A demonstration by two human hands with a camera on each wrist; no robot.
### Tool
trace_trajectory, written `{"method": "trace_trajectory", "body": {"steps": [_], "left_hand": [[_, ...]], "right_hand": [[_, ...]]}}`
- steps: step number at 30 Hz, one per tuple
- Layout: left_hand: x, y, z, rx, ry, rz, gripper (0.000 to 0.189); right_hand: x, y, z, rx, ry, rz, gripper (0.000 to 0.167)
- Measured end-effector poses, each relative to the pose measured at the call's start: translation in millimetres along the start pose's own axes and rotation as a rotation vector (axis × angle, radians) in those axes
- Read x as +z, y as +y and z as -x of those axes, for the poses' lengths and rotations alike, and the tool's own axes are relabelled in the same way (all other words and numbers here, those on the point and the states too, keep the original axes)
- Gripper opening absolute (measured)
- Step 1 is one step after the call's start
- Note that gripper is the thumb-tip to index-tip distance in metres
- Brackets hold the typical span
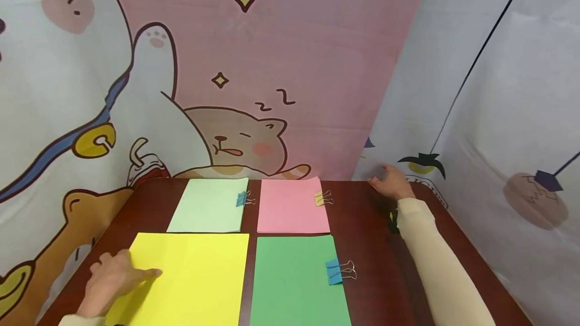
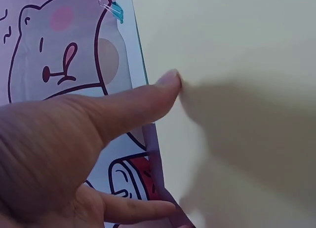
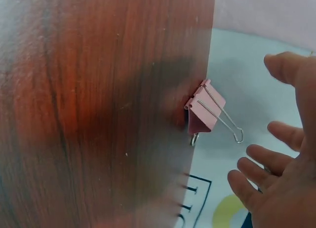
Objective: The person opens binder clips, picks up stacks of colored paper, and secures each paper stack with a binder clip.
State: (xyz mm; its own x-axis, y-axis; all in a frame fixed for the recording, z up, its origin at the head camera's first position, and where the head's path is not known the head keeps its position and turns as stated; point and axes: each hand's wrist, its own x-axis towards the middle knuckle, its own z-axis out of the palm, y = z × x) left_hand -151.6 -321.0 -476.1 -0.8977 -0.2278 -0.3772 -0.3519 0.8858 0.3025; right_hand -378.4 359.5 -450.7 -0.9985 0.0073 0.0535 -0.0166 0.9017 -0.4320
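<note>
My left hand (image 1: pixel 113 278) is at the left edge of a yellow paper stack (image 1: pixel 190 275), its straight thumb lying over the sheet and its other fingers spread beyond the edge. In the left wrist view the thumb (image 2: pixel 148 102) casts a shadow on the paper, which looks cream there. At the back right of the table, my right hand (image 1: pixel 391 183) reaches out with nothing in its grasp. The right wrist view shows a pink binder clip (image 3: pixel 210 107) at the table's edge, just beyond the spread fingers (image 3: pixel 259 161). In the head view the hand hides that clip.
A mint stack (image 1: pixel 208 208) bears a blue binder clip (image 1: pixel 241 198), and a pink stack (image 1: pixel 292 208) a yellow one (image 1: pixel 319 198). In front lies a green stack (image 1: pixel 296 280) with another blue clip (image 1: pixel 334 271). A printed cloth (image 1: pixel 317 64) hangs behind the dark wooden table (image 1: pixel 367 265).
</note>
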Motion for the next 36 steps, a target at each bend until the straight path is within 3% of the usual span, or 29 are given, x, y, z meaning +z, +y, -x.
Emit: {"method": "trace_trajectory", "body": {"steps": [8,16,19,27,36], "left_hand": [[-4.3,-2.5,-9.5,-0.024,-0.008,-0.001,0.123],[-7.7,-1.3,-9.6,-0.029,-0.034,0.040,0.106],[-8.8,-0.8,-7.3,-0.022,-0.028,0.045,0.098],[-8.5,1.0,-13.2,-0.049,-0.023,0.092,0.120],[-11.9,-4.9,-12.2,-0.050,-0.025,0.069,0.123]], "right_hand": [[-3,14,-5.8,0.113,-0.091,-0.080,0.082],[-3,20,-6.2,0.173,-0.115,-0.054,0.074],[0,19,-7.8,0.168,-0.098,-0.033,0.071],[5,36,-16.8,0.174,0.008,0.019,0.052],[10,27,-18.4,0.165,0.081,-0.022,0.036]]}}
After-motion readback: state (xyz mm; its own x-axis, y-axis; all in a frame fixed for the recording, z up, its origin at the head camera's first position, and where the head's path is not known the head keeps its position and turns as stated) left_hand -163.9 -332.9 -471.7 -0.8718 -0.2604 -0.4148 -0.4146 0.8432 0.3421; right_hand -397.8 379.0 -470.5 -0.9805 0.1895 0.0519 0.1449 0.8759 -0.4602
